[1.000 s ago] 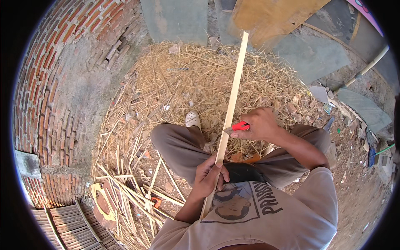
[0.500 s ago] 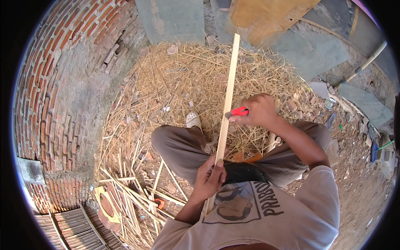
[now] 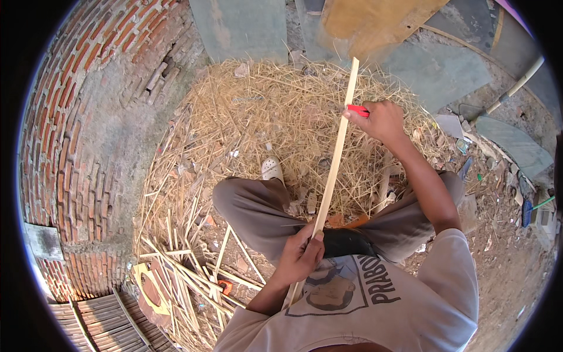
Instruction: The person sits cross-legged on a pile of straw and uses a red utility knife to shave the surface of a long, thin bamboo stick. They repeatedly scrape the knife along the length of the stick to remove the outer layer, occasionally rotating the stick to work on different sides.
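Observation:
A long pale strip, which looks like split bamboo, slants up from against my shirt to beyond my knees. Near its lower part my left hand is closed around it, the thumb lying along the top. My right hand grips a red-handled cutter knife close to the strip's far end. The knife's head is against the strip; its blade is too small to make out. Below the strip's middle are my crossed legs in brown trousers.
Thin shavings cover the ground ahead. Cut strips lie heaped at my left, with a small orange object among them. A brick wall rises on the left. Grey sheets and a tan sheet lie at the far side.
My right hand with the knife has moved away from me along the strip. The strip's far end has swung to the right and bends slightly. My left hand keeps its grip.

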The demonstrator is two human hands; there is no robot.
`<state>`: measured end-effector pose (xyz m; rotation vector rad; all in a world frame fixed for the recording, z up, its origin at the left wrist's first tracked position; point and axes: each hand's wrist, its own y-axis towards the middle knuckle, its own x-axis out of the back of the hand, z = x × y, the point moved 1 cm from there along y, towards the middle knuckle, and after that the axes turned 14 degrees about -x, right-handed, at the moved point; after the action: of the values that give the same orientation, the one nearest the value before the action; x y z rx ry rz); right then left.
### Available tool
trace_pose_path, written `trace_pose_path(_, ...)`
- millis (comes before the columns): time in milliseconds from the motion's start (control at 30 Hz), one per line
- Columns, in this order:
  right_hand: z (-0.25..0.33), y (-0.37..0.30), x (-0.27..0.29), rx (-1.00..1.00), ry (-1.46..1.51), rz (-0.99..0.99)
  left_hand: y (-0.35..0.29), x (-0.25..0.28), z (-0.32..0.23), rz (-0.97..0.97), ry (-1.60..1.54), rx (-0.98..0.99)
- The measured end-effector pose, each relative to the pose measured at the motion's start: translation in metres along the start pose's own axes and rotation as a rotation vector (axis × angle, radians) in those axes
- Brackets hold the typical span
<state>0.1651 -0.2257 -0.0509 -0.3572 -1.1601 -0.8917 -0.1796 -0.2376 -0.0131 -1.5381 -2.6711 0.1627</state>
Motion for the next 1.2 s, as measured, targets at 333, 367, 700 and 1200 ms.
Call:
trace_pose_path(333, -0.072, 0.064, 0.014, -0.395, 0.027, -0.210, -0.010, 0.004, 0.005, 0.115, 0.001, -0.036)
trace_pose_path(367, -0.097, 0.077, 0.019, -0.503, 0.060, -0.201, -0.013, 0.006, 0.005, 0.135, -0.003, -0.046)
trace_pose_path(700, 0.039, -0.072, 0.025, 0.372, 0.140, 0.062, 0.000, 0.006, 0.013, -0.122, -0.059, -0.121)
trace_pose_path(1200, 0.042, -0.089, 0.013, 0.449, 0.253, 0.055, 0.010, 0.000, 0.000, -0.088, -0.060, -0.078)
